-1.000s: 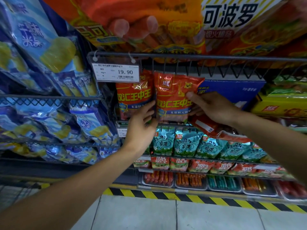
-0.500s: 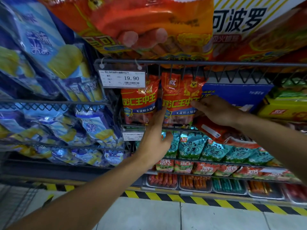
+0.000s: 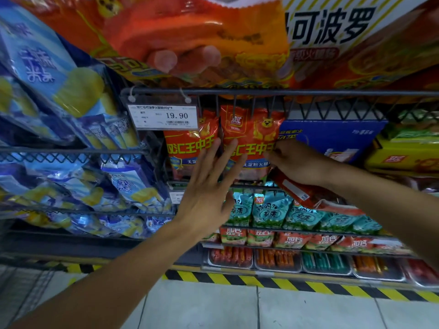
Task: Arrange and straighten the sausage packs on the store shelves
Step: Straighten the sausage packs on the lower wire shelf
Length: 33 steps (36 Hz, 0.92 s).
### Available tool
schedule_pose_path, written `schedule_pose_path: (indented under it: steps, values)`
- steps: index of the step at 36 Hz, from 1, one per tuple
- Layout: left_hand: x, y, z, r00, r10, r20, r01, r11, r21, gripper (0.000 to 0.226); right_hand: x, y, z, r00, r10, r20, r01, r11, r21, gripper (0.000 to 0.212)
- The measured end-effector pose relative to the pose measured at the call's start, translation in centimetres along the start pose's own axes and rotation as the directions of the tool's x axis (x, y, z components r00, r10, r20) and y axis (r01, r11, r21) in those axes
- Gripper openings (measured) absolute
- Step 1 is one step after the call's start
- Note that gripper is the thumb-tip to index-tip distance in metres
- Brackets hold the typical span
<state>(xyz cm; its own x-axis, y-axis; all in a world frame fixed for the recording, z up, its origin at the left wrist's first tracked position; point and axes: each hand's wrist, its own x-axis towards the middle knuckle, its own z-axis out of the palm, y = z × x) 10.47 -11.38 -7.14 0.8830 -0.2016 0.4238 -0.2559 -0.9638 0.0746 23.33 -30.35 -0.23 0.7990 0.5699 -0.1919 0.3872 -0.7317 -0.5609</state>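
Observation:
Two red sausage packs stand side by side on a wire shelf [image 3: 308,92], a left pack [image 3: 187,143] and a right pack [image 3: 249,129]. My left hand [image 3: 209,188] is spread open in front of them, its fingertips over the gap between the two. My right hand [image 3: 297,162] is at the right pack's right edge, with its fingers curled onto that edge. Another red pack [image 3: 294,189] lies tilted under my right wrist, sticking out over the shelf below.
A 19.90 price tag [image 3: 164,116] hangs left of the packs. Big orange packs [image 3: 190,32] overhang from above. Blue snack bags [image 3: 71,91] fill the left rack. A blue box [image 3: 332,136], teal packs [image 3: 268,210] and trays of loose sausages [image 3: 278,260] sit right and below.
The right red pack has gone from leaning out to standing flush beside the left one. My left hand has let go, spread its fingers and drawn back. The view has moved closer.

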Motion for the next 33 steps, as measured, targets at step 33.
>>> schedule_pose_path:
  steps: [33]
  values:
    - [-4.2,11.1,-8.9,0.883,-0.234,0.407,0.341,0.916,-0.213,0.082,-21.2,2.3,-3.4,0.977,-0.054,-0.206,0.035,0.995,-0.095,0.084]
